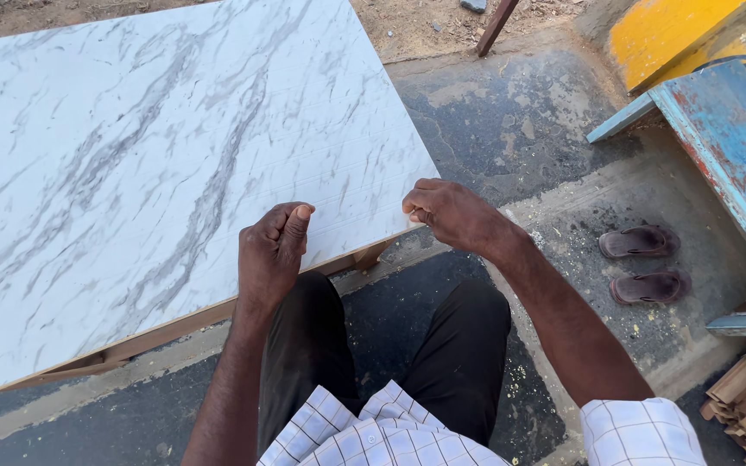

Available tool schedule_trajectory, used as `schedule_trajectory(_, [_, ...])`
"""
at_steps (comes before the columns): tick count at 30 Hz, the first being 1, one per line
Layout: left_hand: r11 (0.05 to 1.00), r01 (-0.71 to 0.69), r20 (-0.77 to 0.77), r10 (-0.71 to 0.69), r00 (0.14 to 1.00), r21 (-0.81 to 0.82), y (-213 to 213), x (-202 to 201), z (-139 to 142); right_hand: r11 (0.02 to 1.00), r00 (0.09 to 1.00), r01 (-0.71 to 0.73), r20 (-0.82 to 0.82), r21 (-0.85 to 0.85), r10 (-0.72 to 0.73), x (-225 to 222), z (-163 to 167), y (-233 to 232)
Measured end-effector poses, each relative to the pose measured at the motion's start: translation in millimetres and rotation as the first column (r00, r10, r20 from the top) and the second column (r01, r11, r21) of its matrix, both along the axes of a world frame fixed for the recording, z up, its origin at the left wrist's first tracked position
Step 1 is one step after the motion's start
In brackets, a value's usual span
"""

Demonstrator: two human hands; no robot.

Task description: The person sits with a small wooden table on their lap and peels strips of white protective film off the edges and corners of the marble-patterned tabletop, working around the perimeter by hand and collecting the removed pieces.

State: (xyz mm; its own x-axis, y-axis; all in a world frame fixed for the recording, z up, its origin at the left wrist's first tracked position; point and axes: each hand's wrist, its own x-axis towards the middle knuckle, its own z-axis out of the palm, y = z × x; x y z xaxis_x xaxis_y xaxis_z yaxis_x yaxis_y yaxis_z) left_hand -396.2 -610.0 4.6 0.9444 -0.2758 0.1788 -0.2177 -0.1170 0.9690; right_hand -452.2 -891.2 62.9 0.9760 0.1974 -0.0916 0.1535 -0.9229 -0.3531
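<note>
I see brown sandals (645,263) on the floor and a blue bench (727,138) at right; both my left hand (271,250) and right hand (452,213) rest curled, fingers together, on the marble-patterned board (148,164) near edge

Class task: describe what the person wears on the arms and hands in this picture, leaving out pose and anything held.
Both forearms are bare. The left hand and right hand wear no gloves, and no rings or watch show. Short sleeves of a white shirt with a thin dark check reach about the elbows.
</note>
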Motion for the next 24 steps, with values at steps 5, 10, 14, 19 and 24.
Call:
schedule_trajectory(5, [0.999, 0.017, 0.019, -0.018, 1.000, 0.029, 2.4, -0.9, -2.4, 0.988, 0.990, -0.110, -0.097, -0.108, 0.099, 15.4, 8.7, -0.6])
schedule_trajectory(10, [0.999, 0.017, 0.002, -0.017, 1.000, -0.041, 3.9, 1.4, -1.3, 0.996, 0.969, -0.058, -0.245, -0.075, 0.038, 18.4, 25.4, -3.0])
schedule_trajectory(14, [0.999, 0.009, -0.043, -0.011, 0.999, -0.043, 4.5, 2.2, -2.7, 0.992, 0.988, -0.118, -0.093, 0.042, 0.121, 8.8, 26.0, -4.4])
schedule_trajectory(19, [0.997, 0.017, -0.010, -0.018, 1.000, -0.069, 1.6, 1.5, -2.8, 0.979, 0.986, -0.162, -0.056, -0.123, 0.156, 0.8, 16.8, -12.6])
schedule_trajectory(24, [0.998, -0.011, 0.006, 0.011, 1.000, -0.056, 0.0, 6.3, -8.4, 0.954, 0.950, -0.289, 0.097, -0.079, 0.296, 8.3, 11.9, -14.0])
